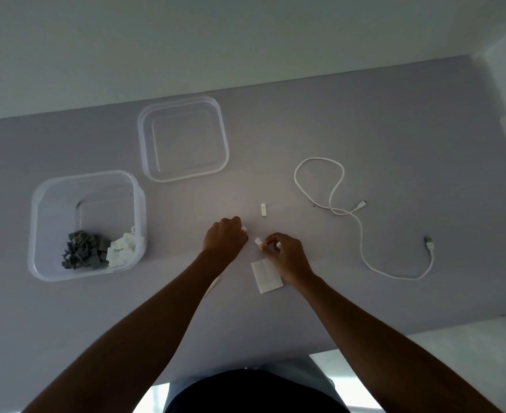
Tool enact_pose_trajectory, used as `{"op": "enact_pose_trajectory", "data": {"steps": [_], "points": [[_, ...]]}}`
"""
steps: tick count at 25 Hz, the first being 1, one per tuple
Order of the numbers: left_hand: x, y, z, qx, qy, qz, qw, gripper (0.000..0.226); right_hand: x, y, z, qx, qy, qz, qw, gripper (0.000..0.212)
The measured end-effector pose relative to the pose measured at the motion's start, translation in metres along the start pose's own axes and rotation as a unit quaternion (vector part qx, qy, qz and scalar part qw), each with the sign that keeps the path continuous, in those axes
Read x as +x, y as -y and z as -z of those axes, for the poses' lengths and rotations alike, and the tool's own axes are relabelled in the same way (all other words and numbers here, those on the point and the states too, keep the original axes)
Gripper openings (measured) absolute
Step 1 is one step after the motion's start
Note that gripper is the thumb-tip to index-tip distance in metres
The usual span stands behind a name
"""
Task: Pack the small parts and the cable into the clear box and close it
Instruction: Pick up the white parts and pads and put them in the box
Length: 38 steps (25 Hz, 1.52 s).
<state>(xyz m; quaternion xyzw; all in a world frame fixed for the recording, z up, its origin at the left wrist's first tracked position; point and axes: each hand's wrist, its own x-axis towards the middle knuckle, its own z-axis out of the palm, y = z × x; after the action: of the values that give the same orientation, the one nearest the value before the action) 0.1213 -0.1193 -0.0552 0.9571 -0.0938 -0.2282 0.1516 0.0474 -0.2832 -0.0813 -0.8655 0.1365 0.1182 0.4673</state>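
Head view: 2 hands (226, 238) (286, 257) pinching white clips (258, 241).

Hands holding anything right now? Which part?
Left hand grips a small white part; only its end shows past the fingers. Right hand pinches another small white part by one end, at the fingertips.

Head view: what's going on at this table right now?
A person is gathering small white parts off the grey table. The left hand grips one part and the right hand pinches another. One white part and a flat white packet lie loose on the table. The clear box at the left already holds grey and white parts. Its lid lies apart behind it, and the white cable still lies uncoiled at the right.
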Motion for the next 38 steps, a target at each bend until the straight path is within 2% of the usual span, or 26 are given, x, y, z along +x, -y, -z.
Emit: {"op": "enact_pose_trajectory", "data": {"steps": [1, 2, 4, 6, 8, 12, 15, 17, 19, 20, 21, 23, 24, 26, 28, 29, 30, 32, 33, 35, 38], "points": [[0.0, 0.0, 0.0, -0.002, -0.007, -0.001, 1.0, 0.026, 0.001, 0.004, 0.006, 0.119, 0.005, -0.07, 0.99, 0.018], [-0.001, 0.001, 0.0, -0.006, -0.014, -0.004, 1.0, 0.026, 0.002, 0.009, 0.012, 0.243, 0.019, -0.137, 0.96, 0.02], [-0.003, 0.003, 0.0, -0.013, -0.026, -0.013, 1.0, 0.025, 0.002, 0.013, 0.025, 0.443, 0.075, -0.232, 0.863, 0.025], [-0.004, 0.005, -0.001, -0.018, -0.035, -0.02, 0.999, 0.023, 0.005, 0.016, 0.034, 0.553, 0.133, -0.269, 0.777, 0.022], [-0.003, 0.007, -0.002, -0.029, -0.04, -0.02, 0.999, 0.022, 0.01, 0.02, 0.039, 0.58, 0.161, -0.263, 0.754, 0.021], [0.002, 0.01, -0.004, -0.04, -0.012, -0.022, 0.999, 0.025, 0.027, 0.029, 0.04, 0.544, 0.151, -0.253, 0.786, 0.034], [0.006, 0.013, -0.006, -0.056, 0.014, -0.007, 0.998, 0.028, 0.042, 0.034, 0.038, 0.486, 0.109, -0.255, 0.829, 0.027], [0.008, 0.011, -0.005, -0.122, 0.015, 0.02, 0.992, 0.023, 0.049, 0.035, 0.039, 0.465, 0.074, -0.25, 0.846, 0.026], [0.01, 0.007, 0.0, -0.211, 0.022, 0.052, 0.976, 0.018, 0.055, 0.036, 0.038, 0.475, 0.047, -0.248, 0.843, 0.03], [0.011, 0.005, 0.004, -0.276, 0.04, 0.07, 0.958, 0.018, 0.057, 0.036, 0.038, 0.481, 0.037, -0.248, 0.84, 0.032], [0.01, 0.005, 0.01, -0.369, 0.073, 0.093, 0.922, 0.021, 0.059, 0.037, 0.037, 0.481, 0.031, -0.248, 0.84, 0.032], [0.007, 0.003, 0.026, -0.576, 0.158, 0.128, 0.791, 0.025, 0.06, 0.038, 0.035, 0.484, 0.029, -0.248, 0.839, 0.025], [0.005, 0.003, 0.034, -0.645, 0.192, 0.128, 0.729, 0.023, 0.06, 0.04, 0.035, 0.491, 0.034, -0.242, 0.836, 0.022], [0.001, 0.003, 0.048, -0.711, 0.221, 0.099, 0.66, 0.021, 0.06, 0.041, 0.033, 0.499, 0.037, -0.227, 0.836, 0.019], [-0.002, 0.005, 0.057, -0.743, 0.231, 0.076, 0.623, 0.022, 0.06, 0.043, 0.03, 0.473, 0.014, -0.225, 0.852, 0.024], [-0.002, 0.004, 0.06, -0.753, 0.231, 0.072, 0.612, 0.023, 0.062, 0.042, 0.027, 0.437, -0.013, -0.223, 0.871, 0.031], [-0.003, 0.004, 0.063, -0.759, 0.23, 0.073, 0.604, 0.024, 0.064, 0.041, 0.024, 0.374, -0.051, -0.21, 0.902, 0.037], [-0.005, 0.005, 0.069, -0.763, 0.219, 0.094, 0.601, 0.032, 0.068, 0.038, 0.017, 0.179, -0.127, -0.149, 0.964, 0.042], [-0.006, 0.005, 0.071, -0.758, 0.21, 0.11, 0.607, 0.036, 0.069, 0.036, 0.013, 0.087, -0.147, -0.114, 0.979, 0.04], [-0.011, 0.005, 0.074, -0.749, 0.18, 0.144, 0.621, 0.04, 0.067, 0.037, 0.008, -0.031, -0.125, -0.066, 0.989, 0.034], [-0.02, 0.01, 0.08, -0.774, 0.139, 0.177, 0.592, 0.043, 0.061, 0.034, 0.001, -0.133, -0.083, -0.029, 0.987, 0.031]]}}
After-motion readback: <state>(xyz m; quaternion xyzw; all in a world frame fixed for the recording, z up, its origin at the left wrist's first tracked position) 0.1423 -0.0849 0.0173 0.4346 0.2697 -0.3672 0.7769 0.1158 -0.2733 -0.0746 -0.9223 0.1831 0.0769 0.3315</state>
